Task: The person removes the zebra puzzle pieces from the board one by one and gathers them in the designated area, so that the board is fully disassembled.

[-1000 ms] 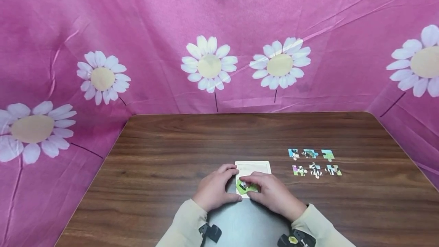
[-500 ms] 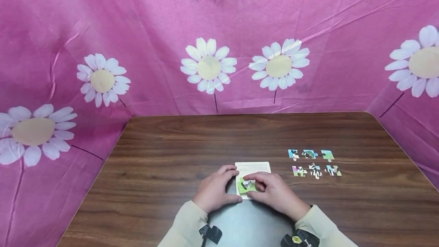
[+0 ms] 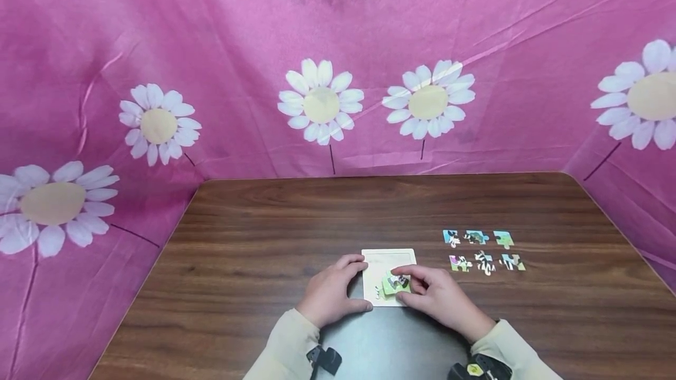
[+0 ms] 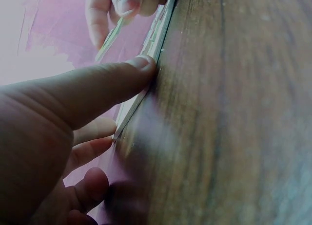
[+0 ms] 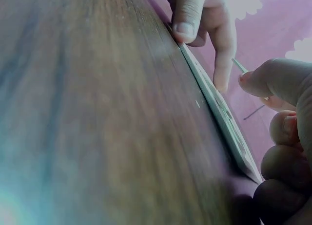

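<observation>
A small white puzzle board [image 3: 374, 258] lies flat on the table in the head view. My left hand [image 3: 331, 291] rests along its left side, thumb and fingertips touching the edge, fingers fairly straight. In the left wrist view, the left thumb [image 4: 112, 84] presses that edge. My right hand [image 3: 439, 295] pinches a green jigsaw piece [image 3: 392, 286] with a black-and-white print, between thumb and forefinger. Seen edge-on in the left wrist view, the piece [image 4: 111, 39] is raised and tilted above the board. Bits of colour show on the board below it.
Several loose jigsaw pieces lie in two rows right of the board, among them a green piece [image 3: 504, 239] and a pink-and-green piece [image 3: 460, 263]. The dark wooden table [image 3: 264, 221] ends at a pink daisy-print cloth [image 3: 237, 46].
My right hand has lifted the green jigsaw piece and shifted it right over the board, uncovering the lower left of the board. The left hand stays on the edge.
</observation>
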